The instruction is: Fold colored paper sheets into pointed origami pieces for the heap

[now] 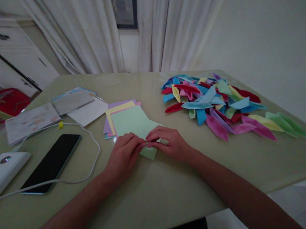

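My left hand and my right hand meet near the middle of the table, fingertips pinched close together. Between them is a light green sheet of paper, whose lower corner points toward me and whose other edge shows past my right fingers. My fingers cover much of this sheet, so its exact fold is hidden. Just beyond my hands lies a stack of coloured paper, with a light green sheet on top and pink, yellow, purple and blue edges showing below.
On the right is a heap of folded paper pieces in many colours. At left lie a black phone, a white cable, a white device and several flat papers or packets. Curtains hang behind the table.
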{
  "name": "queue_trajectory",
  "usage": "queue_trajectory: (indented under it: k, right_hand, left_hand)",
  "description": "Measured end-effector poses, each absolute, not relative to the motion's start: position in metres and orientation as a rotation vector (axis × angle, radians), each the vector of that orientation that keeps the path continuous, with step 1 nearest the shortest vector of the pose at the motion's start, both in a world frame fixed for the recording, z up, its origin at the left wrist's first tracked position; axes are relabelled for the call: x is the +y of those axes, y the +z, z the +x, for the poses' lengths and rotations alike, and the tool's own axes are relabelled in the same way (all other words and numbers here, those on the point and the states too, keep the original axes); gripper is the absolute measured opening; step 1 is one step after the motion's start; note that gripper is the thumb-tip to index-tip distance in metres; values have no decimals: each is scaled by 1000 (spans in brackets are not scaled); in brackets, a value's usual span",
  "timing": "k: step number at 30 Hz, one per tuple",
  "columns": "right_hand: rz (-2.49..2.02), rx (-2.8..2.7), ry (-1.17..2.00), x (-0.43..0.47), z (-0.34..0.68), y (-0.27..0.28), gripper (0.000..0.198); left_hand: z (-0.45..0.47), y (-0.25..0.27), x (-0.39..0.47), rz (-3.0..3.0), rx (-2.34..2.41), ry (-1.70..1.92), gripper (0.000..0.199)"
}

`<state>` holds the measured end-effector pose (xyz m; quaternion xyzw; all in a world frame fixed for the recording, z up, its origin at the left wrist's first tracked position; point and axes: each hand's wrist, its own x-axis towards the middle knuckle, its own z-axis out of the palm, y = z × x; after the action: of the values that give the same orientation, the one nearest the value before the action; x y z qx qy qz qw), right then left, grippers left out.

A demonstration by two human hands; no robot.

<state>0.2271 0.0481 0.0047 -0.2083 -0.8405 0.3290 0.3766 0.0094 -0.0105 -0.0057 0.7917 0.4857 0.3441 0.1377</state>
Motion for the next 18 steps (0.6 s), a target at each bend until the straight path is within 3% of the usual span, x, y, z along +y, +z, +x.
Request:
queue_trajectory:
  k: [10, 14, 18]
  right_hand:
    - [-834, -1883, 977, 57, 231, 1, 10]
    - [-806, -1875, 1202, 60, 231, -4, 15]
    - [-826, -1877, 1171, 64, 232, -4, 12]
  left_hand:
    - [1, -8, -1, 2248, 1637, 1009, 23]
    - [1, -8, 0, 2102, 1506, 1054, 22]
    - [4, -5, 0, 2014, 1485, 1100, 21]
